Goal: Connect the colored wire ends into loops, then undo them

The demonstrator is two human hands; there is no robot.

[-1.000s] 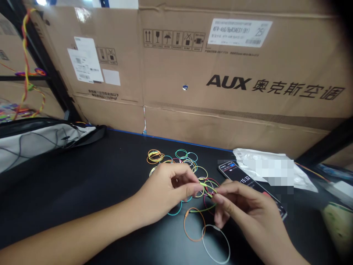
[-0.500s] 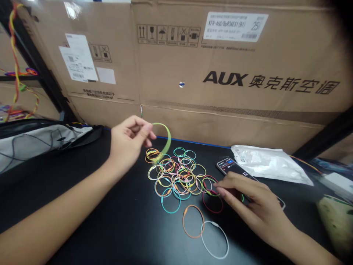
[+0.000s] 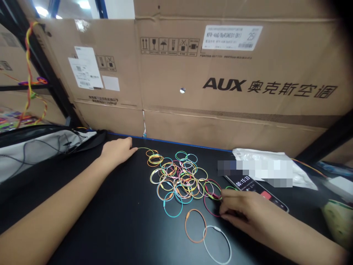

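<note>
A pile of thin coloured wire rings (image 3: 179, 178) lies on the black table (image 3: 121, 213). My left hand (image 3: 117, 149) rests on the table at the pile's far left. Its fingers are pressed together on the end of a thin green strand (image 3: 143, 148) that runs toward the pile. My right hand (image 3: 238, 211) lies at the pile's right edge with fingers curled. Its tips touch a red ring (image 3: 212, 208) and a green one; what they pinch is not clear. An orange ring (image 3: 195, 225) and a white ring (image 3: 217, 244) lie apart in front.
A phone (image 3: 257, 189) showing a timer lies right of the pile, with a white plastic bag (image 3: 303, 176) behind it. Large cardboard boxes (image 3: 220, 84) wall the back. A grey bag (image 3: 35, 147) lies at the left, and a braided cord (image 3: 29, 66) hangs above it.
My left hand lifted a green ring out of the pile, then came down to the table at the far left. My right hand let go and settled on the pile's right edge, fingers curling.
</note>
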